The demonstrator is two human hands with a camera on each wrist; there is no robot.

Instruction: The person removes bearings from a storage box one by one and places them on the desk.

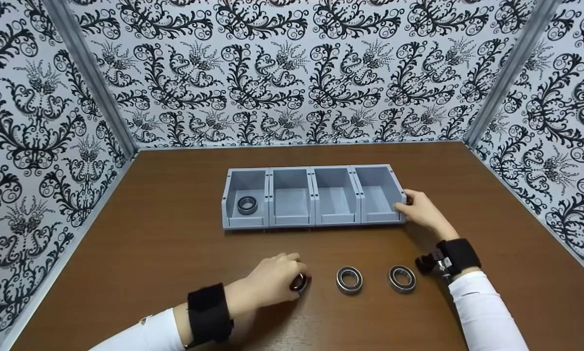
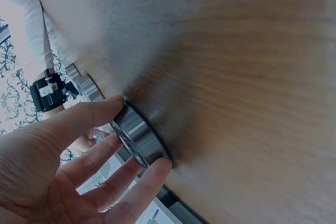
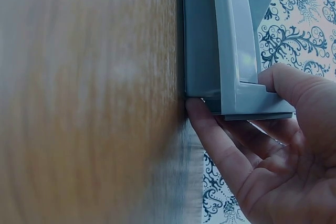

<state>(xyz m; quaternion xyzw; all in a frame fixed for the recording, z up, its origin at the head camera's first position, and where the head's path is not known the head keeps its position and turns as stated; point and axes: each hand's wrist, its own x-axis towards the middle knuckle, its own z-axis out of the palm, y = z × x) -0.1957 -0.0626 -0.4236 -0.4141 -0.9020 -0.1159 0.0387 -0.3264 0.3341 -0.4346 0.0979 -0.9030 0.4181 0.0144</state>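
Note:
My left hand (image 1: 277, 279) pinches a metal ball bearing (image 2: 140, 136) between thumb and fingertips, tilted on its edge, close to the tabletop. In the head view the hand covers much of that bearing. My right hand (image 1: 424, 214) grips the right side wall of the rightmost grey bin (image 1: 379, 218), its thumb over the front corner and its fingers along the outside, as the right wrist view shows. Two more bearings, one in the middle (image 1: 349, 280) and one further right (image 1: 402, 279), lie flat on the table. Another bearing (image 1: 247, 205) lies inside the leftmost bin (image 1: 245, 223).
Several grey bins stand side by side in a row on the brown wooden table (image 1: 175, 204). Patterned black-and-white panels (image 1: 292, 73) enclose the table at the back and sides. Each wrist wears a black strap (image 1: 209, 312).

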